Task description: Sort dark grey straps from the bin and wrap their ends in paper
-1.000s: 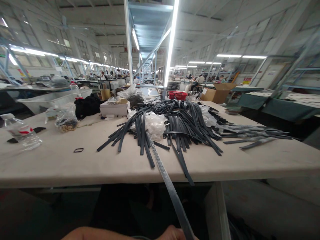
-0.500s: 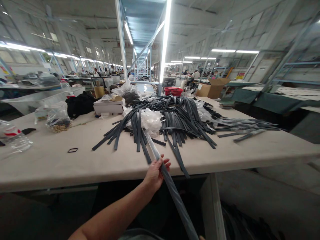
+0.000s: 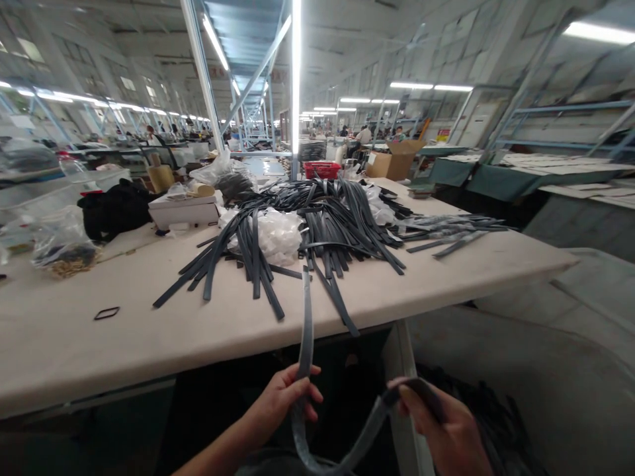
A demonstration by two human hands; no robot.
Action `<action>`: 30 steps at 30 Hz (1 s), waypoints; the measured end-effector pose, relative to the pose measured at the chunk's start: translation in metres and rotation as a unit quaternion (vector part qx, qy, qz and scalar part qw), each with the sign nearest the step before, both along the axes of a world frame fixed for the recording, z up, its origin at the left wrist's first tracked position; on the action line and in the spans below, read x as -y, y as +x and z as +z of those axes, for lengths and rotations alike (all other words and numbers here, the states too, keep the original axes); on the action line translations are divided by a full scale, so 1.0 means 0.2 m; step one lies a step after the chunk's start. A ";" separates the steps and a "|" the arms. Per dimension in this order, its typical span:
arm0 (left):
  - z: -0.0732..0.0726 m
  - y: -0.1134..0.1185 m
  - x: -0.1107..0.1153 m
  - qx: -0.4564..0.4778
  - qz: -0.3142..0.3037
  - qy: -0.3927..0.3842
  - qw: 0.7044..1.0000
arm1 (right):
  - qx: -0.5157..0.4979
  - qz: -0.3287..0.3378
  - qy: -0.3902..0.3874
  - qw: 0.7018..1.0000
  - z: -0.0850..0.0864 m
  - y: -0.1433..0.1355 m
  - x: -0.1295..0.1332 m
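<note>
A long dark grey strap (image 3: 307, 317) runs from the tabletop over its front edge and sags in a loop between my two hands. My left hand (image 3: 290, 400) is closed on the strap just below the edge. To the right, my right hand (image 3: 441, 423) grips the strap's other end part, which bends over its fingers. Beyond them a large pile of similar dark straps (image 3: 342, 231) lies on the table, fanned towards me, with crumpled clear plastic (image 3: 278, 236) among them.
On the table (image 3: 124, 344), a black rectangular ring (image 3: 106, 313) lies at left. Farther back are a bag of small brass-coloured parts (image 3: 69, 258), a black cloth bundle (image 3: 116, 208), a white box (image 3: 184, 210), a red basket (image 3: 321, 170) and a cardboard box (image 3: 394, 160).
My right hand has risen into view with the strap, which now bends into a loop instead of running straight. My left hand is lower. The view has turned rightward.
</note>
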State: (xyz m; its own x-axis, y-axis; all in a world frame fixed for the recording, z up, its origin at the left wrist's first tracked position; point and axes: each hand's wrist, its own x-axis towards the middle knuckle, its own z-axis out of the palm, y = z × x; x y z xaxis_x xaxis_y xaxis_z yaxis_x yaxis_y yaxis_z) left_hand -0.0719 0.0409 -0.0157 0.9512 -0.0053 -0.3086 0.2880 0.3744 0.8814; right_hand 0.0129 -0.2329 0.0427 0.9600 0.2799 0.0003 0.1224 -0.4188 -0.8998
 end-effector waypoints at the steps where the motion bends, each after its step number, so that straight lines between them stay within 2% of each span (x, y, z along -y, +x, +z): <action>1: -0.03 -0.04 -0.01 -0.007 -0.012 -0.003 1.000 | -0.018 0.026 0.018 0.999 -0.01 0.05 -0.09; 3: -0.07 -0.10 -0.03 -0.018 -0.031 -0.011 0.999 | -0.099 0.106 0.084 0.986 -0.04 0.13 -0.28; 5: -0.11 -0.16 -0.03 -0.023 -0.047 -0.019 0.998 | -0.188 0.159 0.159 0.956 -0.09 0.18 -0.46; 7: -0.13 -0.20 -0.03 -0.019 -0.074 -0.020 0.997 | -0.239 0.183 0.209 0.930 -0.15 0.20 -0.60; 10: -0.10 -0.21 -0.05 -0.007 -0.113 0.014 0.993 | -0.246 0.197 0.238 0.919 -0.20 0.20 -0.72; 12: -0.06 -0.18 -0.10 0.013 -0.096 0.048 0.994 | -0.225 0.197 0.255 0.920 -0.18 0.18 -0.74; 14: 0.00 -0.10 -0.17 0.034 -0.036 0.055 0.997 | -0.170 0.211 0.247 0.931 -0.14 0.15 -0.74; 18: 0.16 0.13 -0.27 0.081 0.093 0.046 0.991 | -0.006 0.280 0.149 0.948 -0.07 0.08 -0.72; 21: 0.30 0.28 -0.26 0.127 0.121 0.054 0.983 | 0.057 0.316 0.085 0.943 -0.09 0.02 -0.74; 23: 0.36 0.33 -0.23 0.146 0.119 0.046 0.981 | 0.061 0.322 0.072 0.942 -0.12 0.00 -0.75; 26: 0.38 0.35 -0.20 0.146 0.125 0.039 0.981 | 0.027 0.292 0.111 0.950 -0.16 0.00 -0.72; 28: 0.35 0.33 -0.21 0.137 0.135 0.057 0.980 | -0.023 0.220 0.163 0.962 -0.16 0.03 -0.68; 30: 0.32 0.30 -0.20 0.124 0.118 0.083 0.982 | -0.072 0.129 0.224 0.963 -0.15 0.08 -0.63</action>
